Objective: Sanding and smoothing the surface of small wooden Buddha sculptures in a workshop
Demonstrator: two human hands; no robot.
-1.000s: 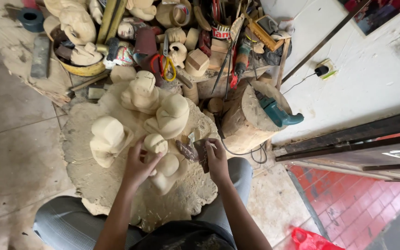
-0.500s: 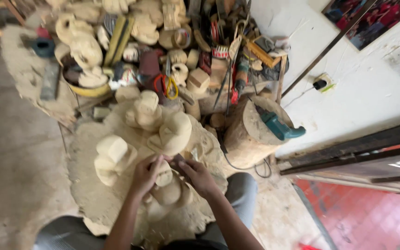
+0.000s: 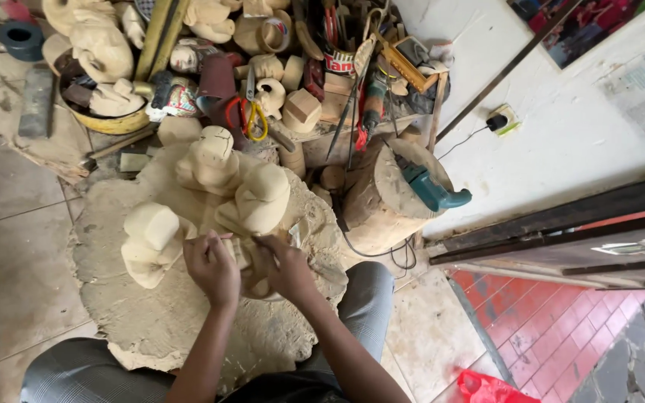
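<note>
Here we clasp a small pale rough-carved wooden figure (image 3: 251, 263) between left hand (image 3: 212, 267) and right hand (image 3: 287, 267), steadying it near bigger pale wooden blanks (image 3: 210, 160) on the sawdust-caked mat (image 3: 128, 321).

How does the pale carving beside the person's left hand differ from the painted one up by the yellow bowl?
The pale carving is bare, unpainted wood; the painted carving shows red and dark colours. The pale one lies on the sawdust mat touching the left hand; the painted one sits among the tools, away from both hands. Both look like small carved wooden figures.
</note>
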